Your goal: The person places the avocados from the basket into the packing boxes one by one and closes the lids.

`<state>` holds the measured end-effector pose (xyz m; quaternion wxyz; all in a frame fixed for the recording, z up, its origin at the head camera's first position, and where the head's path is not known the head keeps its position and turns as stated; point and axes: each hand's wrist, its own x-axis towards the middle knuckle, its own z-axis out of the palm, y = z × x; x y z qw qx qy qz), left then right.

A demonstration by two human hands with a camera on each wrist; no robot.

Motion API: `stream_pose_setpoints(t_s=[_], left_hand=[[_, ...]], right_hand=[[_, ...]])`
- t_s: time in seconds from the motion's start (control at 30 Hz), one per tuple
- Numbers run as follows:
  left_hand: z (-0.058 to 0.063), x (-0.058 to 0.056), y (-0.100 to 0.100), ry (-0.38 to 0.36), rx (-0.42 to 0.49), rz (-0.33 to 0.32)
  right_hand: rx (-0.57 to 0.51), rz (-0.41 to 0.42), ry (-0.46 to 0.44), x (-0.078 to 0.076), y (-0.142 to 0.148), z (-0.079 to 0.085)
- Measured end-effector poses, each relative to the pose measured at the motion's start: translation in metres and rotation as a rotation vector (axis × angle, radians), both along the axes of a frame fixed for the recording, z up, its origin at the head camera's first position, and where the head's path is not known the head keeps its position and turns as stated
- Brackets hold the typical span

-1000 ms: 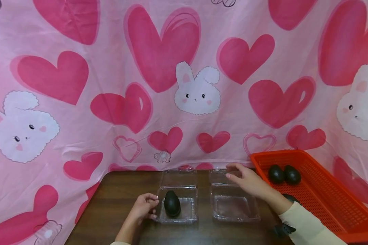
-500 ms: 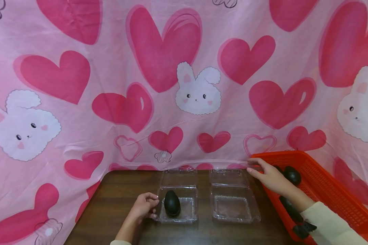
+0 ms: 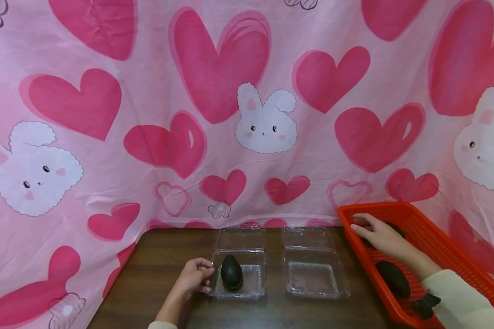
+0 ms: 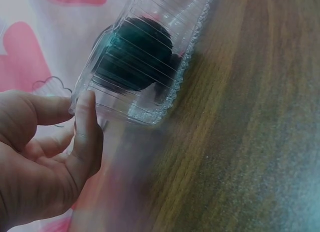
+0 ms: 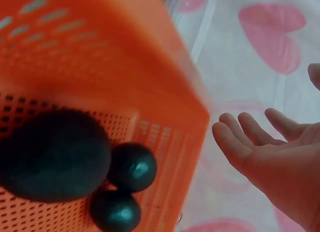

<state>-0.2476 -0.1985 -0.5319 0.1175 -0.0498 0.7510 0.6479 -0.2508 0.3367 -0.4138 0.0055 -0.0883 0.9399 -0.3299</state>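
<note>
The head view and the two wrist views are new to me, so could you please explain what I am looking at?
There is no machine: a person works bare-handed, with a left hand and a right hand. The widest picture is taken from the person's head, looking forward and down; the other two are taken from the wrists. On the brown table stand a clear, open left container with one dark fruit inside, and a similar right container without any. The left hand pinches the left container's edge. The right hand appears over the orange basket and holds nothing. Three more dark fruits lie in that basket.
</note>
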Motion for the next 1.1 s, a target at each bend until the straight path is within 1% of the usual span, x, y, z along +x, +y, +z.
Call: stream_pose_setpoints(t_s=[0.13,0.2,0.3,0.4,0.57,0.77,0.9,1.03,1.1], left_hand=[[0.001,0.001,0.000,-0.006,-0.002,0.001],[0.002,0.001,0.001,-0.009,0.000,0.000],[0.002,0.001,0.001,-0.011,0.003,-0.003],[0.002,0.001,0.001,-0.017,0.008,-0.006],[0.003,-0.001,0.000,-0.028,0.014,-0.011],[0.001,-0.002,0.000,-0.023,0.004,0.005],[0.001,-0.002,0.000,-0.022,0.001,0.002],[0.002,-0.002,-0.001,-0.025,-0.001,-0.006],[0.002,-0.002,-0.001,-0.024,-0.003,-0.005]], right_hand=[[0.021,0.008,-0.029,-0.003,0.012,-0.006],[0.020,0.013,-0.058,-0.005,0.019,-0.008],[-0.017,0.033,-0.137,-0.006,0.031,-0.009],[-0.054,0.052,-0.234,-0.008,0.043,-0.008],[-0.075,0.068,-0.364,-0.014,0.059,-0.012],[-0.065,0.058,-0.488,-0.017,0.071,-0.020],[-0.094,0.043,-0.581,-0.016,0.078,-0.027],[-0.123,0.034,-0.640,-0.015,0.083,-0.032],[-0.135,0.016,-0.664,-0.013,0.085,-0.034]])
